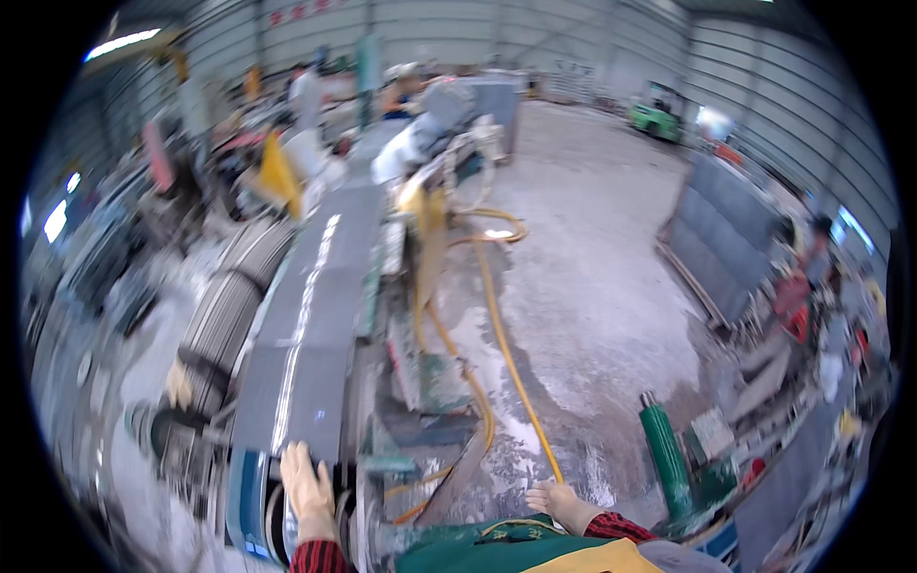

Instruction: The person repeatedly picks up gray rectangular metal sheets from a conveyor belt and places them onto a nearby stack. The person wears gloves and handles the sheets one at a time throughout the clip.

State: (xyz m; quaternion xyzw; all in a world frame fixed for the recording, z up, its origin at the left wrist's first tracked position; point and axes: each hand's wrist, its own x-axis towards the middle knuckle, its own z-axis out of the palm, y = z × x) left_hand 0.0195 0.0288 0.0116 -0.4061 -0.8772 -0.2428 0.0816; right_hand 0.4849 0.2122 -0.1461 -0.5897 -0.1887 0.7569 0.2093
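Note:
My left hand rests with fingers stretched and slightly apart at the near end of a long, flat grey slab. The slab lies on a narrow machine bed with a blue end, and a bright light streak runs along its shiny surface. Whether the palm presses on the slab or hovers just over it, I cannot tell. My right hand is held low in front of my green and yellow apron, its fingers loosely extended, with nothing visible in them. A yellow hose runs along the floor beyond it.
Left of the bed lies a ribbed grey roller-like duct. A green cylinder stands at the right, near stacked grey slabs on a rack. Further off are a green forklift and blurred people by the machinery.

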